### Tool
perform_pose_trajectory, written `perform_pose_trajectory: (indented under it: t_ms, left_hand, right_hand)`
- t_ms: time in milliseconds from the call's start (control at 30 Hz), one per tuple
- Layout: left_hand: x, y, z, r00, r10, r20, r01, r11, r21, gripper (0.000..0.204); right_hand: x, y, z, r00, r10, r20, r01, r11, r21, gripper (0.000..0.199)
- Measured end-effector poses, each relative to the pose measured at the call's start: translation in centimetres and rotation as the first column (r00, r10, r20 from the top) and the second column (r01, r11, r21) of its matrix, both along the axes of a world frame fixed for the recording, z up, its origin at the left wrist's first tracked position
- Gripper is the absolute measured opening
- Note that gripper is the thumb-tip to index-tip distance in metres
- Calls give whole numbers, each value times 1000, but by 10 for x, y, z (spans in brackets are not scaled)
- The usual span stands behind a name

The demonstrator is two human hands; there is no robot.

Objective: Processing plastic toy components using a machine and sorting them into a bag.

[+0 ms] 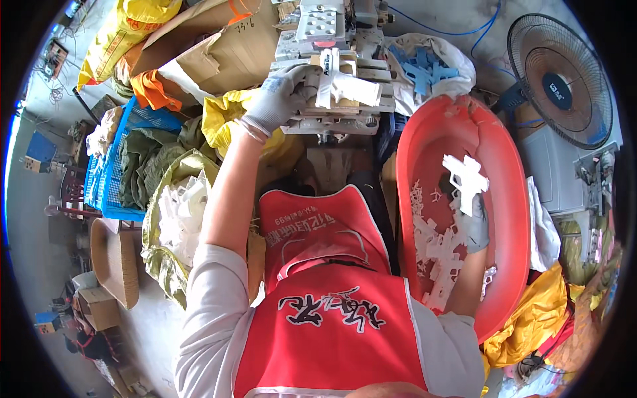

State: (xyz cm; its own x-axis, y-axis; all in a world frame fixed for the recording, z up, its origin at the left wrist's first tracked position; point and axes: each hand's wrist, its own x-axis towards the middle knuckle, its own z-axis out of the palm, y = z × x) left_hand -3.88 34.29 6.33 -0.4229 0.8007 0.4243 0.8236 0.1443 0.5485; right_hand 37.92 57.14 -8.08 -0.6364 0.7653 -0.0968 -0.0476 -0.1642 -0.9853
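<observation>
Wearing a grey glove, my left hand (284,93) is at the bench machine (332,123), its fingers bent against the near side of a white toy pistol (345,86). That toy pistol lies on the machine's fixture and bears a dark marking along its slide. To the right, my gloved right hand (474,229) is closed on another white toy pistol half (466,178), raised over the red tub (411,142). Several loose white plastic pieces (438,249) lie in the tub below it. The left fingertips are partly hidden.
A white sack (462,73) of blue toy pistols sits behind the tub, with a fan (561,86) to its right. At left are a cardboard box (222,60), a blue basket (109,169) and a sack of white pieces (182,209). Yellow cloth (531,318) lies at lower right.
</observation>
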Motion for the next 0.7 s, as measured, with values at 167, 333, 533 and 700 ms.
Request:
perform_pose_trajectory:
  t_ms: [167,333,533,700]
  left_hand:
    - [-6,0,-5,998,5,66,-19,978,210,21]
    - [-14,-28,-8,960,216,176,-271,876,400,20]
    - [7,-100,-39,876,400,270,-474,819,325,25]
    - [25,-152,-64,854,330,403,-476,809,346,27]
  right_hand:
    - [-66,-17,42,948,130,-291,-140,990,-13,51]
    - [-166,-31,104,990,109,-84,-39,808,588,40]
    - [-245,-47,133,986,105,128,-143,149,979,45]
    - [-258,-55,148,895,123,428,-435,39,899,44]
